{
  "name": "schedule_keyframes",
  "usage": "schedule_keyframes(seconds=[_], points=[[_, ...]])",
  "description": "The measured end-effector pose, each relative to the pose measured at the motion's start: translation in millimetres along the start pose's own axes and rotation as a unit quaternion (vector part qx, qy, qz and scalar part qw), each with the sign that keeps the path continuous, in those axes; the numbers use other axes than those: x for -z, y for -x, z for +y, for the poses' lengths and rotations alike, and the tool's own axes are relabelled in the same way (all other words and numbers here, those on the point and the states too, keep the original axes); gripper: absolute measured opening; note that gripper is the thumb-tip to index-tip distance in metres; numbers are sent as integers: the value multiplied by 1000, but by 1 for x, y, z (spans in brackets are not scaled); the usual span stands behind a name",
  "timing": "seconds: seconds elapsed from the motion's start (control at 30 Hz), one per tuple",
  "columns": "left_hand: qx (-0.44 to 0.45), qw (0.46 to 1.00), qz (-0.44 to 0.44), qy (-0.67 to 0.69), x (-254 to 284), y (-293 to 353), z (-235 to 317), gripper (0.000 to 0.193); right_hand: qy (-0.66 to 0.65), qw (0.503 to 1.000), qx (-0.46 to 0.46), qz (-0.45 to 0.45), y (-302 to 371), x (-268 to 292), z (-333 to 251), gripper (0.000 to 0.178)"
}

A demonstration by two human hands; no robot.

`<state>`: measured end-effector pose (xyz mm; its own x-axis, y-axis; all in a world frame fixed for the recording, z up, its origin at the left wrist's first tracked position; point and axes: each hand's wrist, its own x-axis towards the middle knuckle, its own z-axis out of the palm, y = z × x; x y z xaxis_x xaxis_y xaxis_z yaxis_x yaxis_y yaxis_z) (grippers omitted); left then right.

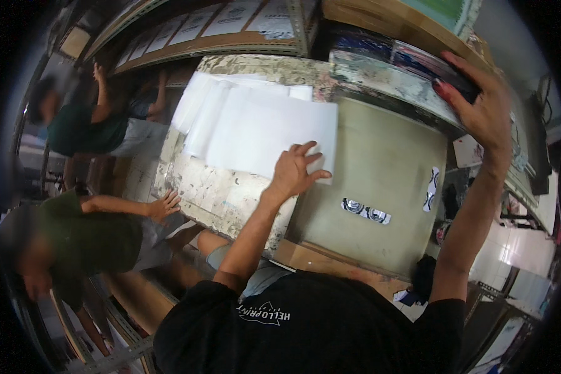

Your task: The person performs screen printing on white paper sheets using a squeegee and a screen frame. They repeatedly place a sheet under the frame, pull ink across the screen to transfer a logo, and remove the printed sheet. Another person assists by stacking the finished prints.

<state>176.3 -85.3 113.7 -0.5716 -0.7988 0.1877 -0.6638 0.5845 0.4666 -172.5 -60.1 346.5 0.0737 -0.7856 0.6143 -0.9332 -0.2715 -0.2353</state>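
My left hand (296, 171) rests on the right edge of a loose stack of white paper sheets (262, 128), its fingers spread. The sheets overlap unevenly on a worn, paint-flaked white tabletop (230, 194). My right hand (486, 115) is raised at the far right, by a dark, paint-smeared item (414, 60) on a stained ledge (386, 81). Its thumb and fingers are apart, and the thumb tip looks red. Between my arms lies a flat greenish-grey board (380, 143), with two black-and-white patterned strips (366, 210) (431, 189) on it.
Two people stand to the left; one has a hand (164, 206) at the table's left edge. Behind the table is a metal shelf (230, 50) with flat printed sheets. A wooden frame (393, 22) stands at the back right. Brown cardboard (318, 258) lies along the near side.
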Motion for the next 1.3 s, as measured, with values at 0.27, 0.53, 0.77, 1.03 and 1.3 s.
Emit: schedule_keyframes(seconds=[0.27,0.53,0.77,1.03,1.3], points=[[-41,986,-148,-60,-134,-19,17,74,14,1000,6,-12,-2,-2,-11,48],[-125,969,-209,-48,-165,-83,53,91,-33,998,-36,-32,-10,15,-28,46],[-130,962,-236,-46,-154,-62,51,92,-53,998,-18,-14,-7,8,-16,47],[-137,973,-181,-30,-163,-52,56,92,-45,997,-43,-53,-10,12,-21,49],[-164,972,-168,-17,-170,-44,64,84,-49,996,-56,-56,-9,12,-23,48]])
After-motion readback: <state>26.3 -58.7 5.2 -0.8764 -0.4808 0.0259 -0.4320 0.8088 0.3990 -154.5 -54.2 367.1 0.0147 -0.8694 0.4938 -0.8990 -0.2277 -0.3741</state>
